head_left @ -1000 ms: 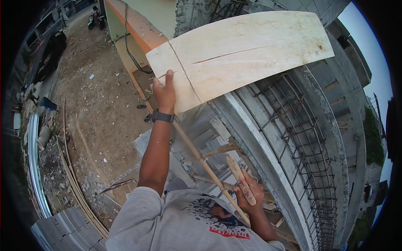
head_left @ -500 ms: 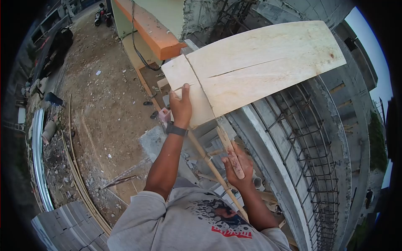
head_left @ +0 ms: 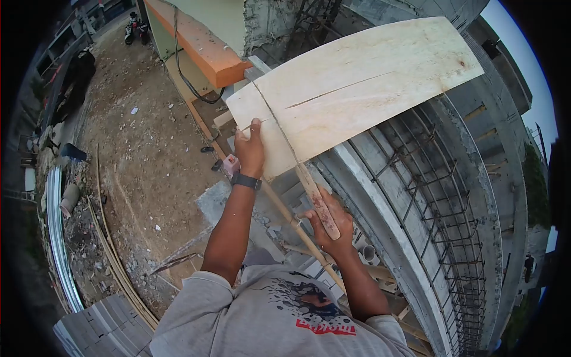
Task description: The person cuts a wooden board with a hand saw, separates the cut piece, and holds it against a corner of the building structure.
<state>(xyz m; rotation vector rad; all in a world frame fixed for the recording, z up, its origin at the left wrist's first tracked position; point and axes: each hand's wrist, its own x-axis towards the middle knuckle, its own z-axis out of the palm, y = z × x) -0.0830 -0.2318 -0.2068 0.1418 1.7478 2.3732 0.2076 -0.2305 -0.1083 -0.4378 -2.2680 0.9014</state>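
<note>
Right hand (head_left: 343, 225) has come up to the board (head_left: 380, 74) since earlier, gripping a wooden stick (head_left: 316, 199), left hand (head_left: 253, 153) pinching the end, dark line (head_left: 274, 116) fully across, sections still together.

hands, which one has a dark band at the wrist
The left hand, holding the board; the right hand, gripping a wooden handle, has a bare wrist.

Orange ledge (head_left: 229, 70) (pale-green wall (head_left: 229, 21))
</note>
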